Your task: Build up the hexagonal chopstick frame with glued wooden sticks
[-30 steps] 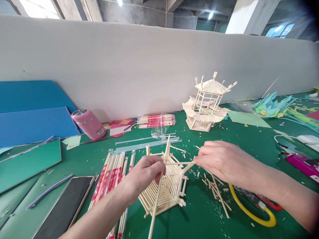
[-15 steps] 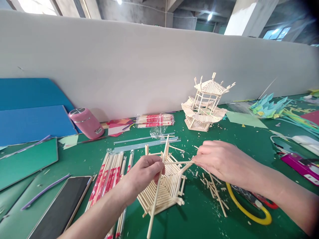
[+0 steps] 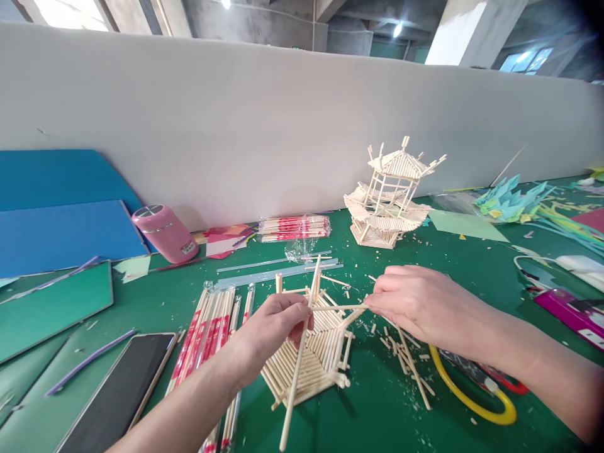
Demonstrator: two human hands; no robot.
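My left hand (image 3: 274, 330) is closed around a long bamboo stick (image 3: 298, 365) that stands tilted over a flat hexagonal panel of glued sticks (image 3: 314, 362) on the green table. My right hand (image 3: 415, 302) pinches the end of a thin short stick (image 3: 337, 308) that lies level and meets the long stick near my left fingers. A few upright posts rise from the panel's far edge. Loose stick offcuts (image 3: 406, 362) lie under my right wrist.
A finished stick pagoda model (image 3: 389, 198) stands at the back. Wrapped chopstick packs (image 3: 214, 330) lie left of the panel, another pack (image 3: 295, 228) by the wall. A pink bottle (image 3: 165, 233), a dark tablet (image 3: 117, 393), a yellow-handled tool (image 3: 472, 402) and paper craft (image 3: 512, 201) surround the work.
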